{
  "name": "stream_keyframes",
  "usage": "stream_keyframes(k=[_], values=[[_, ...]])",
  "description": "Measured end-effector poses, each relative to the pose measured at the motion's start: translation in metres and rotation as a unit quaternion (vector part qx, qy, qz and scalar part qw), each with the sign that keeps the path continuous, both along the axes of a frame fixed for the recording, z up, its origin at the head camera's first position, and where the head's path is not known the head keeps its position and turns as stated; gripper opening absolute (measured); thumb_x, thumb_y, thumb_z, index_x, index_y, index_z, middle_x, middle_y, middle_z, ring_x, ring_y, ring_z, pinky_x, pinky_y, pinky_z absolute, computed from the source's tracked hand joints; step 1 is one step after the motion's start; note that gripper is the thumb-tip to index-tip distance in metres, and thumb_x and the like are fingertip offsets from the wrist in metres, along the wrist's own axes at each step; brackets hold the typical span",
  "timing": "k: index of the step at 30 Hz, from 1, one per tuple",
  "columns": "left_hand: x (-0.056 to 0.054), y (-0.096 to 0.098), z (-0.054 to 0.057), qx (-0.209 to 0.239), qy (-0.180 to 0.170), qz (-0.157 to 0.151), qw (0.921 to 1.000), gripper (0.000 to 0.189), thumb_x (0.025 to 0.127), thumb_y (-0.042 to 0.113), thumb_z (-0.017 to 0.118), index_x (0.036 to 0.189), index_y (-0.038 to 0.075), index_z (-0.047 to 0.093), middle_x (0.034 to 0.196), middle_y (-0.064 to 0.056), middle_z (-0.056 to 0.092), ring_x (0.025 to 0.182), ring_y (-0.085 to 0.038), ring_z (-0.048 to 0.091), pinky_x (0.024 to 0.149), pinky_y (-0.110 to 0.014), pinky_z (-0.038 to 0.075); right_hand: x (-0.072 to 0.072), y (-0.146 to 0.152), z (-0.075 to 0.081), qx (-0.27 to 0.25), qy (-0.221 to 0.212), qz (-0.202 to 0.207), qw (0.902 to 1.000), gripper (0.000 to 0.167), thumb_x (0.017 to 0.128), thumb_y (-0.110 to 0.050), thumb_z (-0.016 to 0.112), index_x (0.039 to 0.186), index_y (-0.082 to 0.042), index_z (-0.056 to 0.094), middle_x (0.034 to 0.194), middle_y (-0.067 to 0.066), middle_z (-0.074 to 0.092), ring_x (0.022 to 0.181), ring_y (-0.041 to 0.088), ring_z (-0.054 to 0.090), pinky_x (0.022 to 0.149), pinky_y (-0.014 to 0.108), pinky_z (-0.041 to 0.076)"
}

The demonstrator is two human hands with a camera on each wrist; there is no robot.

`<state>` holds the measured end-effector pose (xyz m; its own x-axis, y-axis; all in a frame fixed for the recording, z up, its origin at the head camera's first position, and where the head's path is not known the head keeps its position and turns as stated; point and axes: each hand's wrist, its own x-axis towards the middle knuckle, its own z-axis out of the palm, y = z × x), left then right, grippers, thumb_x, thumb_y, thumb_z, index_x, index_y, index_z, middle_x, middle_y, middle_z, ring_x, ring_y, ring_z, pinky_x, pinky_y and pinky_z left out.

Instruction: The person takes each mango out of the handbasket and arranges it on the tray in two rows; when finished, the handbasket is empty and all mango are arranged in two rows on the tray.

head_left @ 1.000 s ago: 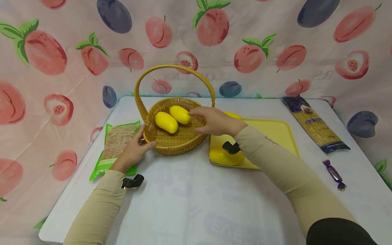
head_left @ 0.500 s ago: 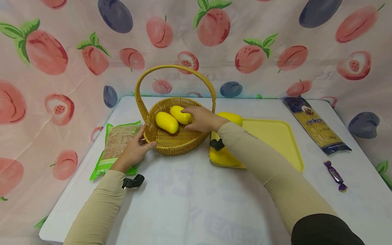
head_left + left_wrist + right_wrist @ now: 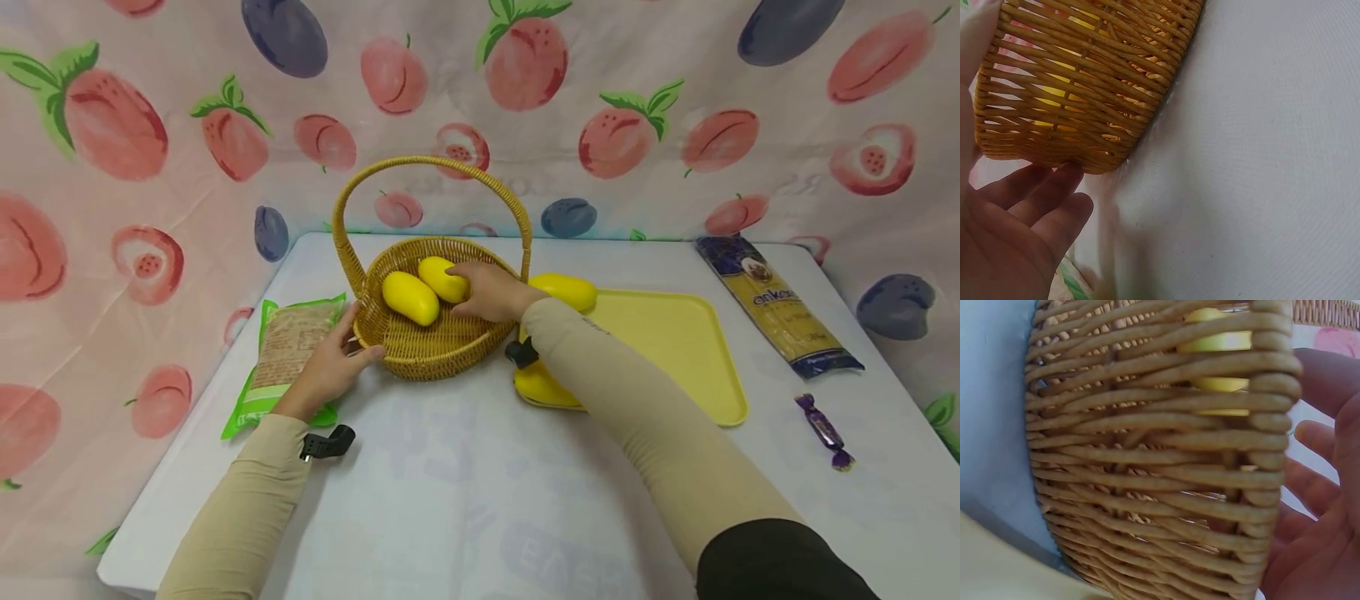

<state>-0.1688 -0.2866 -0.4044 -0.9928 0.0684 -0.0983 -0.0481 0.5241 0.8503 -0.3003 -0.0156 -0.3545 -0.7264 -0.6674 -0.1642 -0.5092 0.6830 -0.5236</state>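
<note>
A wicker basket (image 3: pixel 431 367) with a tall arched handle stands on the table, tilted toward me. Two yellow mangoes (image 3: pixel 410 298) lie inside it. My left hand (image 3: pixel 330 367) grips the basket's left side, thumb over the rim; in the left wrist view its fingers (image 3: pixel 1063 187) meet the outer wall low down. Over the basket's right rim reaches my right hand (image 3: pixel 491 293), thumb and fingers spread at the end of the right-hand mango (image 3: pixel 438 279). The right wrist view shows those fingers (image 3: pixel 1313 487) loosely bent behind the rim, mango contact partly hidden.
Right of the basket lies a yellow tray (image 3: pixel 675 350) with a mango (image 3: pixel 566 292) at its back left and another (image 3: pixel 543 387) partly under my sleeve. Farther right are a pasta packet (image 3: pixel 780 308) and a purple-wrapped candy (image 3: pixel 825 432). A green-edged bag (image 3: pixel 288 346) lies left.
My right hand has moved left and lower, from above the basket's right rim to the right-hand mango. The left hand and the basket have stayed in place.
</note>
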Motion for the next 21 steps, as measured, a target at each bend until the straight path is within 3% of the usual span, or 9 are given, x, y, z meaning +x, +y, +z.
stream_keyframes(k=[21], values=[[-0.002, -0.002, -0.002, 0.018, 0.005, -0.001, 0.9998, 0.092, 0.098, 0.028, 0.068, 0.163, 0.024, 0.003, 0.163, -0.018, 0.019, 0.139, -0.043, 0.038, 0.114, -0.053, 0.031, -0.009, -0.013, -0.015, 0.006, -0.026, -0.02, 0.9994, 0.077, 0.097, -0.03, 0.069, 0.16, -0.016, 0.027, 0.165, 0.012, 0.018, 0.151, 0.027, 0.013, 0.122, 0.04, 0.016]])
